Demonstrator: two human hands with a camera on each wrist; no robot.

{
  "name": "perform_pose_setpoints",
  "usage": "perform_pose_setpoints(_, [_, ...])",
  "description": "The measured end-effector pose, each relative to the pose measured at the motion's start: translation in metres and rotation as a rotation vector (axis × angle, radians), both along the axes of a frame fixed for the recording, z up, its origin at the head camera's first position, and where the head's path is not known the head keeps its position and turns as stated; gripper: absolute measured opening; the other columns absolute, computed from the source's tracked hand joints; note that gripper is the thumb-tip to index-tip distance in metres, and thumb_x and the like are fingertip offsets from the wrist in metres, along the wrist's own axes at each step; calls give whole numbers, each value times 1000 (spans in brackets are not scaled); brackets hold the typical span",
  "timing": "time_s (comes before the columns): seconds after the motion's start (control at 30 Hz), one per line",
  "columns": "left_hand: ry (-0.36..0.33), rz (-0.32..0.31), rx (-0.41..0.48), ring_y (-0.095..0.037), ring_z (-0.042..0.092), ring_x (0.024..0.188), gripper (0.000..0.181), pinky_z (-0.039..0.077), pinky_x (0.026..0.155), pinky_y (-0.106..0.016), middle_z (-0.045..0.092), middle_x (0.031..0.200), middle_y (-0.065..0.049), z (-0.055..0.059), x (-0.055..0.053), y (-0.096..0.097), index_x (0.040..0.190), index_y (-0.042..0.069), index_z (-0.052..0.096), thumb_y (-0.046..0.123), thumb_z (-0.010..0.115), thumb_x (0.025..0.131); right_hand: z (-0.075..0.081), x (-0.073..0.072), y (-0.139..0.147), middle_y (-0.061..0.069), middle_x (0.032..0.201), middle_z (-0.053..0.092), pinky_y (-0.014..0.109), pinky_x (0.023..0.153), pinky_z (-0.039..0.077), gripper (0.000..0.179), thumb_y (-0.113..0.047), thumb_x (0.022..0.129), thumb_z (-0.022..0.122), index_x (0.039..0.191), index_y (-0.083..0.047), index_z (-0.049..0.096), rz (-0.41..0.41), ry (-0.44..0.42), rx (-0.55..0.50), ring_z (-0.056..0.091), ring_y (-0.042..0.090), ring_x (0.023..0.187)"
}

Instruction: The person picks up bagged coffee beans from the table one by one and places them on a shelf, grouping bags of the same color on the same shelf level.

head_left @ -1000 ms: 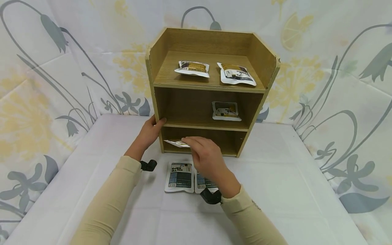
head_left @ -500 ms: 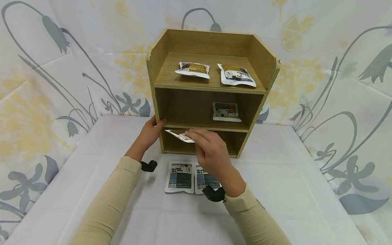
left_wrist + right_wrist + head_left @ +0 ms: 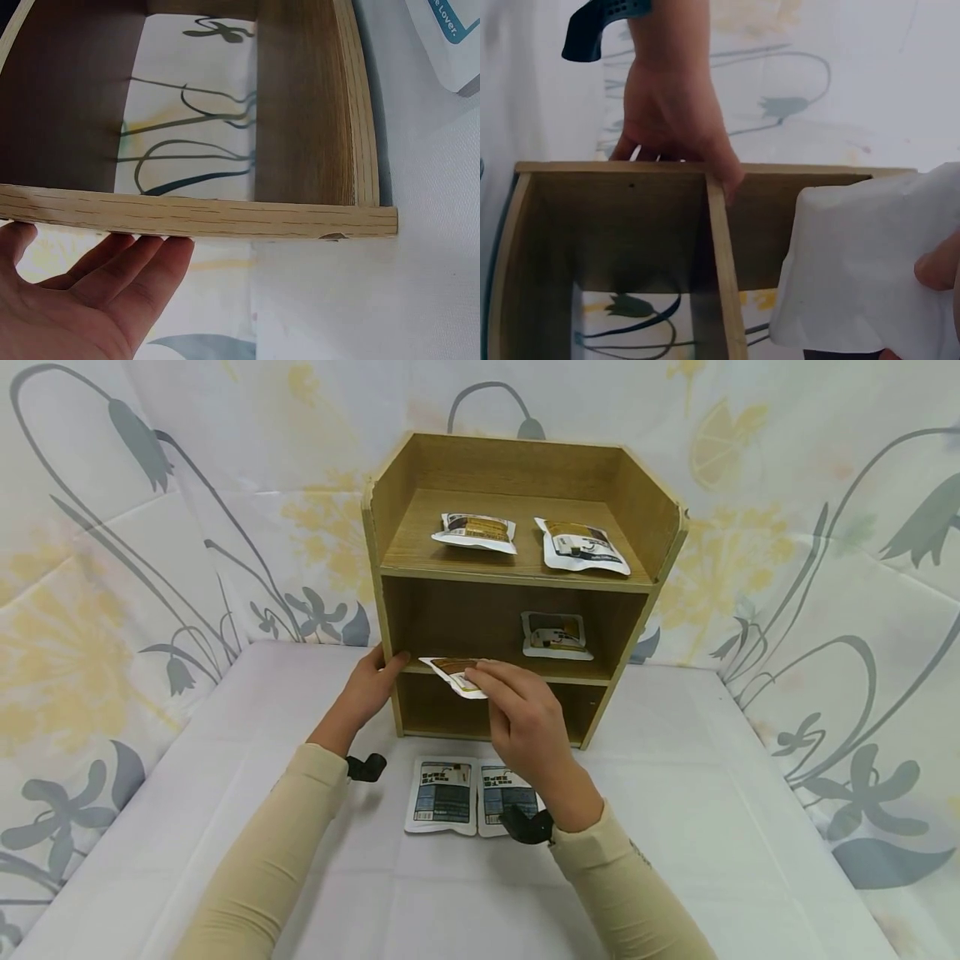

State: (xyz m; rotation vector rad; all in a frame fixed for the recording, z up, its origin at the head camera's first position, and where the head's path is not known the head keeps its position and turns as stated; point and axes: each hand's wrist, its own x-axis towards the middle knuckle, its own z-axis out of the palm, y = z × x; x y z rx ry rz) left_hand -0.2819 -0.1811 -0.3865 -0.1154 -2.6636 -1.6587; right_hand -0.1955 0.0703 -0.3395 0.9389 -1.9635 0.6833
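Note:
My left hand (image 3: 366, 689) grips the left side panel of a small wooden shelf unit (image 3: 517, 578), near the middle board. In the right wrist view its thumb lies over the panel's edge and the other fingers are partly hidden behind it. My right hand (image 3: 528, 714) pinches a flat white-edged pouch (image 3: 453, 675) with a brown printed face, tilted in front of the middle board's left half. The pouch's plain white back (image 3: 855, 262) fills the right side of the right wrist view, with a thumb on it.
Two brown-and-white pouches, one left (image 3: 476, 531) and one right (image 3: 583, 545), lie on the top shelf. Another pouch (image 3: 555, 635) sits at the right of the middle compartment. Two blue-labelled pouches (image 3: 442, 795) lie side by side on the white tablecloth (image 3: 450, 893).
My right hand has raised the pouch from the bottom compartment's height to the middle board, moving slightly right. The left hand has kept its grip on the shelf unit.

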Motion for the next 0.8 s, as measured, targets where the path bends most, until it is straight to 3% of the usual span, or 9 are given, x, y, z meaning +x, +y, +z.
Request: perform_pose_setpoints(0.8, [4, 3, 6, -34, 46, 132, 70, 37, 108, -55, 43, 147, -15, -3, -2, 0, 155, 26, 23, 59, 40, 96, -23, -24, -9, 12, 111, 70, 45, 98, 49, 31, 5, 90, 55, 113, -8, 72, -69, 12, 64, 64, 29, 108])
